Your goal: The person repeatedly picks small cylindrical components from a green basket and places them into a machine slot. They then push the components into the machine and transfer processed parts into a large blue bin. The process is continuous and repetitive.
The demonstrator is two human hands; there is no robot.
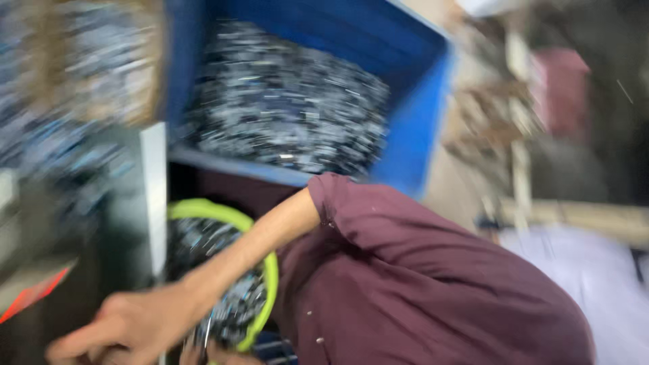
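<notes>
The picture is heavily smeared by motion. A bare arm in a maroon short sleeve [378, 223] reaches from the middle down to the lower left, ending in a hand [125, 331] with its fingers curled at the bottom edge. The blur hides whether this hand is mine and whether it holds anything. It lies beside a round basin with a bright green rim [203, 211], heaped with small dark metal parts [233, 307]. A sliver of other fingers [223, 355] shows under the basin at the frame's bottom edge.
A large blue plastic crate [412, 128] behind the basin is filled with the same dark shiny parts. More parts are piled at the upper left [74, 74]. A maroon-clad torso [439, 297] fills the lower right. Blurred wooden and pink shapes stand at the right.
</notes>
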